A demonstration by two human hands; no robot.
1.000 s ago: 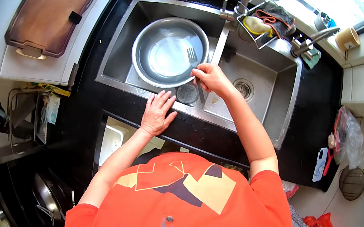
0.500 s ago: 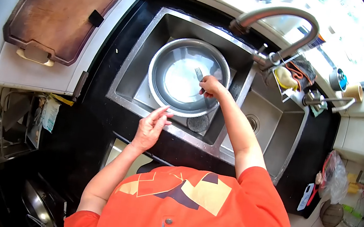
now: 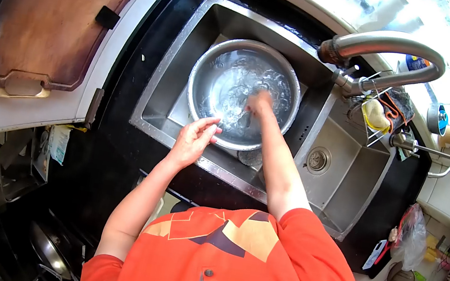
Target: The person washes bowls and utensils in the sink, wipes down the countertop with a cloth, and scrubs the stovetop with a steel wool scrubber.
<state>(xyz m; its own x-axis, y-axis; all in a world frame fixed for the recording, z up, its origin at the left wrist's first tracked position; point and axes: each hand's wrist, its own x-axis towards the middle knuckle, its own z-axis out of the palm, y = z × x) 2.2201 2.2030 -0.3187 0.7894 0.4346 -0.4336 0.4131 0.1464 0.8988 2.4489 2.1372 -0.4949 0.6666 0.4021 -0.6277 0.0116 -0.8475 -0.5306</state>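
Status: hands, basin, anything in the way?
Right hand in rippling water in metal basin, grip hidden. Left hand open at near rim. Basin in left sink bowl. Faucet clear of hands.

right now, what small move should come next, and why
Perhaps close the left hand on the basin rim to steady it: that hand is at the near edge without a clear grip, while the right hand is in rippled water.

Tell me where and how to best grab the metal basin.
I'd grip the metal basin by opposite sides of its rim, coming from above: its round mouth faces up, the sink surrounds it, and the water inside likely calls for a level hold.
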